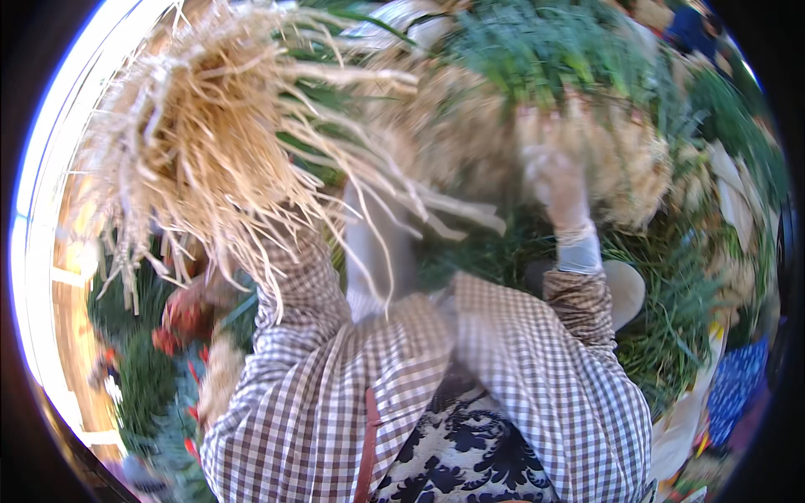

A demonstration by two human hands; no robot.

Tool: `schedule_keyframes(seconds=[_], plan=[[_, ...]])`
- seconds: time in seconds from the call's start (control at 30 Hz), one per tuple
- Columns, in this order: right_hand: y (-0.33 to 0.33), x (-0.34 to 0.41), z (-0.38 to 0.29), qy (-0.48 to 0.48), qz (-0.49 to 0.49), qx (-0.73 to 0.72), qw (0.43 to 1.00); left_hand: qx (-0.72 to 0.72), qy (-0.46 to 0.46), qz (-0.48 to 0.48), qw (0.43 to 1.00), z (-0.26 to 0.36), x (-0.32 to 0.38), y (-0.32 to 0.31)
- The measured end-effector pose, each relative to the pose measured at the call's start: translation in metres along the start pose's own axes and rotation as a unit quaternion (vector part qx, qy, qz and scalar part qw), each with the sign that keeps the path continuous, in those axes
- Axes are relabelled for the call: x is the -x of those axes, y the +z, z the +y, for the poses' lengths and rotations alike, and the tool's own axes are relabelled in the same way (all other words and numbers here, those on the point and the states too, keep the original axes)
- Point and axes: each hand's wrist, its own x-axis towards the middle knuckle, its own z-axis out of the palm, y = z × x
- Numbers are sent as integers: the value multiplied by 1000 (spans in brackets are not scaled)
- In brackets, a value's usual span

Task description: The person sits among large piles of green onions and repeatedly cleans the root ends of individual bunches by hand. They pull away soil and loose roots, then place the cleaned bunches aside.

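Note:
A large bundle of pale, stringy roots (207,126), apparently of green onions, is raised close to the camera at upper left. My left sleeve (295,264) leads up beneath it; the roots hide my left hand, which appears to hold the bundle up. My right hand (560,182), blurred by motion, reaches the root ends of a pile of green onions (578,138) in front of me. Whether its fingers grip any stalks cannot be made out. Bands circle the light blue cuff (578,251) at that wrist.
Loose green leaves (666,314) cover the ground at right, beside a pale sheet (685,434) and blue patterned cloth (739,390). Leafy bundles (148,383) with red pieces (166,341) lie at left. A person in dark blue (692,31) is at upper right.

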Motion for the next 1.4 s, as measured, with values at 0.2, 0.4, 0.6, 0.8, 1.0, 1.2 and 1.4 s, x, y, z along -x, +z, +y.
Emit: schedule_keyframes(seconds=[0.2, 0.4, 0.6, 0.8, 1.0, 1.2, 1.4], plan=[[-6, 6, 40, 106, 18, 15, 994, -145, 139, 72, 977, 112, 78, -66], [7, 1, 83, 225, 5, 90, 970, -79, 186, 112, 973, 125, 122, -180], [51, -18, 122, 323, -95, 246, 909, -180, 236, 382, 875, 73, 170, -378], [72, -18, 140, 437, -191, 403, 781, 175, 292, 549, 764, -50, 232, -513], [68, -33, 158, 465, -209, 456, 730, 95, 265, 506, 815, -78, 253, -537], [65, -43, 174, 366, -284, 470, 751, 117, 154, 570, 799, -62, 256, -489], [59, -33, 194, 324, -278, 454, 782, -29, -234, 628, 742, -22, 258, -382]])
